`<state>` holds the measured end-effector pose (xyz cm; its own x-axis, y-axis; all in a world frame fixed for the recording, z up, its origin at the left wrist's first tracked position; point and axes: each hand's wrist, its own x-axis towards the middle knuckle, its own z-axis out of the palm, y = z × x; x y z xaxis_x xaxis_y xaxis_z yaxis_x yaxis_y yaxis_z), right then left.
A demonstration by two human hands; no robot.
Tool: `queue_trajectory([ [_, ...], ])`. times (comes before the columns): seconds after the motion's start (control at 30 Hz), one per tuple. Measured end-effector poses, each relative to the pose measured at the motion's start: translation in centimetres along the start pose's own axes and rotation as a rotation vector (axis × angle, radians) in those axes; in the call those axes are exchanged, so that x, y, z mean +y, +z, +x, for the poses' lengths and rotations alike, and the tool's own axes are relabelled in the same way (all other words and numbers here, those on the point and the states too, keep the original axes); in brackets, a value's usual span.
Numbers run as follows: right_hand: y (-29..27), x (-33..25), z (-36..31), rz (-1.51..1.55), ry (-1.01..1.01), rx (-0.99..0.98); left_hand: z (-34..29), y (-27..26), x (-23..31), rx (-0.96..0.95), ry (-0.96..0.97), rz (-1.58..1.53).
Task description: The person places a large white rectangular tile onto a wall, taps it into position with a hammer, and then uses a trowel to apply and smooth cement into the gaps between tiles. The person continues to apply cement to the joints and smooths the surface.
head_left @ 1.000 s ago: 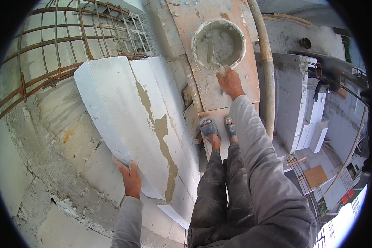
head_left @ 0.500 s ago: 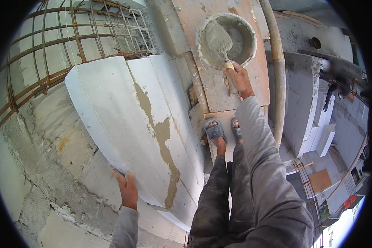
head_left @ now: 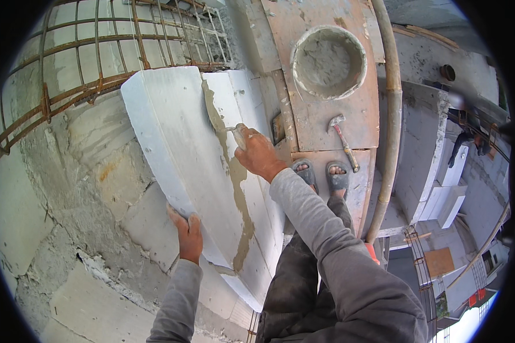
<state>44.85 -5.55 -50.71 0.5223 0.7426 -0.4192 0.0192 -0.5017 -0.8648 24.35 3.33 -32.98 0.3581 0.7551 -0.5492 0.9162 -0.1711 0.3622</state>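
— Since the earlier frames, the right hand [head_left: 261, 155] has left the mortar bucket [head_left: 329, 62] and come across to the big white block [head_left: 194, 166]; the trowel [head_left: 233, 130] it was dipping now lies against the block's edge face.

— And the block itself?

— It stands tilted on the rough block wall [head_left: 68, 188], below the rusty rebar cage [head_left: 97, 51]. A grey-brown band of mortar [head_left: 234, 183] runs down its narrow face, thick low down and thinner near the top, where the trowel blade touches.

— What are the hands doing?

— The left hand [head_left: 187, 231] is curled over the block's lower left edge, fingers closed on it, steadying it. The right is wrapped tight round the trowel handle.

— So which step is this?

— It looks like buttering the joint face: spreading mortar along the edge. Next would probably be drawing the blade down the band to even it, with the left hand bracing the block.

— Anything else nearby?

— The bucket sits well apart on the wooden plank [head_left: 326, 114], with a hammer [head_left: 343, 140] lying just ahead of the person's sandalled feet [head_left: 320, 174].
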Motion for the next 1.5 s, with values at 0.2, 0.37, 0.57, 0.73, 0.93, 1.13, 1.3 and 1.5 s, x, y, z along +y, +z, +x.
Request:
queue_trajectory([
  [0.2, -1.4, -0.5, -0.7, 0.093, 0.033, 0.118, -0.2, 0.2, 0.5, 0.002, -0.031, -0.021],
  [0.37, -0.1, -0.1, 2.9, 0.039, -0.138, 0.120, 0.1, 0.1, 0.2, 0.024, -0.064, 0.072],
  [0.57, -0.4, -1.2, 1.1, 0.109, 0.030, 0.033, 0.2, 0.0, 0.3, -0.019, 0.043, -0.120],
  [0.73, -1.3, -1.8, 0.4, 0.216, -0.036, 0.002, 0.4, 0.1, 0.9, 0.000, -0.014, -0.022],
  [0.93, -0.9, -2.4, -1.3, 0.132, 0.089, -0.021, 0.7, 0.2, 1.2, 0.013, -0.019, -0.047],
  [1.13, -4.3, -4.5, 0.7, 0.042, 0.133, 0.058, 0.5, 0.0, 1.6, 0.028, -0.008, 0.039],
  [1.3, -3.8, -4.1, 2.2, -0.170, 0.167, -0.297, 0.9, -0.1, 0.8, 0.015, 0.046, 0.123],
  [1.5, 1.0, -2.2, -10.7, -0.065, 0.269, -0.504, 1.2, 0.3, 0.3, 0.055, 0.049, 0.188],
])
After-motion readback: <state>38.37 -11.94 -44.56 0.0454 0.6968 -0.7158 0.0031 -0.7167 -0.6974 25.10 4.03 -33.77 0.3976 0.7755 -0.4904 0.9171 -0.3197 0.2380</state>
